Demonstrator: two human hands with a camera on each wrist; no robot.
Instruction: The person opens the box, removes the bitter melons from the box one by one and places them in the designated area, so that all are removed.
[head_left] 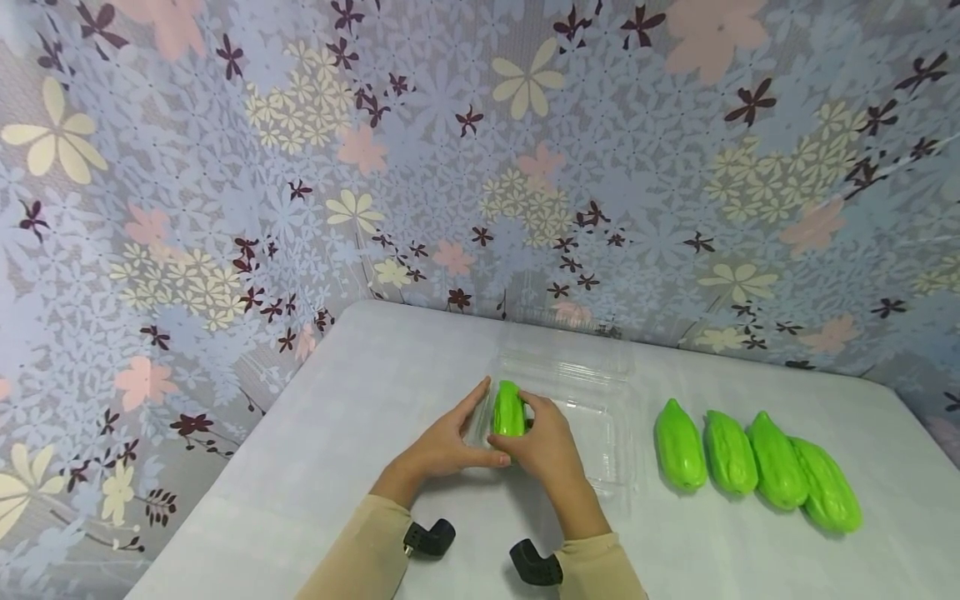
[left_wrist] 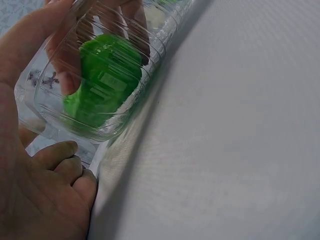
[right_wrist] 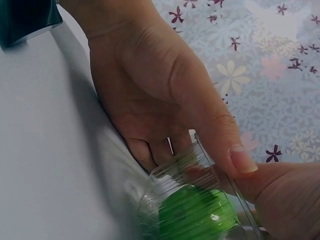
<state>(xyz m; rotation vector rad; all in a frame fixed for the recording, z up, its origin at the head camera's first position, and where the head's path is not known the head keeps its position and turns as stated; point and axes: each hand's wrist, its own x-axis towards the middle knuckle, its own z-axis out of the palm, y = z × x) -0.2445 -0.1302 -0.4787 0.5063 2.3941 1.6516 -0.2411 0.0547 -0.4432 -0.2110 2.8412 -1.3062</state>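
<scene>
Four green chayotes (head_left: 753,461) lie in a row on the surface (head_left: 360,417) right of the clear clamshell box (head_left: 592,400), not yet packed. Inside its left end, the right hand (head_left: 547,446) grips one chayote (head_left: 508,410); the left hand (head_left: 442,446), fingers straight, steadies that end.

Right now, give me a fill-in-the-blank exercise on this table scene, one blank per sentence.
1. The right hand holds a green vegetable over the clear plastic ____.
2. To the right of the clear container, ____ more green vegetables lie in a row on the table.
3. The left hand touches the container's ____ edge, as the head view shows it.

Missing words: container; four; left
</scene>
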